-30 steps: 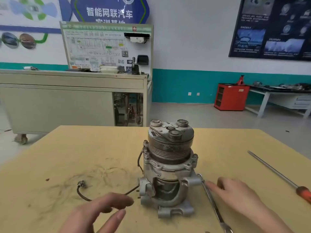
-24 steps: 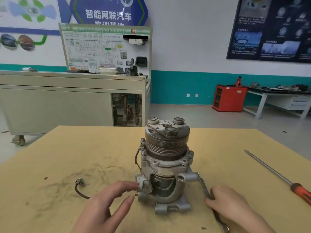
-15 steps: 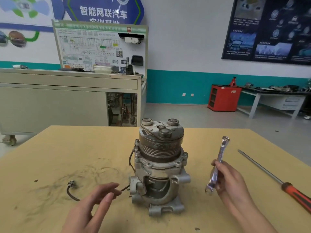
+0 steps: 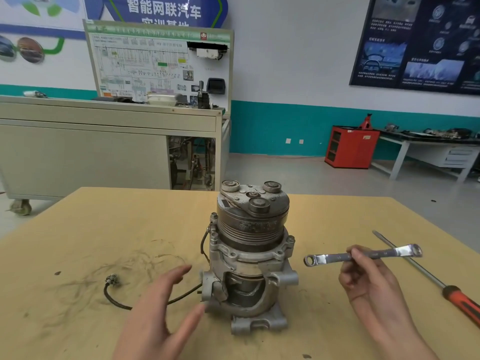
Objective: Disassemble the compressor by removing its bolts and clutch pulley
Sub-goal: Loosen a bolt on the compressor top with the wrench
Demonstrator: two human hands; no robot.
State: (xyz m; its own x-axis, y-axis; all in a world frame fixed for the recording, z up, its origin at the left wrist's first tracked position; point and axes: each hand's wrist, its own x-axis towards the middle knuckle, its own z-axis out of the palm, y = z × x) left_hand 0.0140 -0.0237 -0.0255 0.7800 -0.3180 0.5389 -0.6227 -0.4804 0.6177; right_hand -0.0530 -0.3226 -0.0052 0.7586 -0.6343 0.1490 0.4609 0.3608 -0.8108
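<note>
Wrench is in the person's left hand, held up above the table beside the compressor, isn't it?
Not quite. The wrench is pinched in the right hand, not the left; the left hand is open and holds nothing. It is held up above the table beside the compressor, as the head view shows.

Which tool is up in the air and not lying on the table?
The silver wrench, held by the right hand; the orange-handled screwdriver lies on the table.

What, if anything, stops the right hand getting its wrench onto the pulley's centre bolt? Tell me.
Probably nothing: the centre bolt faces up uncovered, the right hand holds the wrench beside the compressor, and the left hand is low by its base.
</note>
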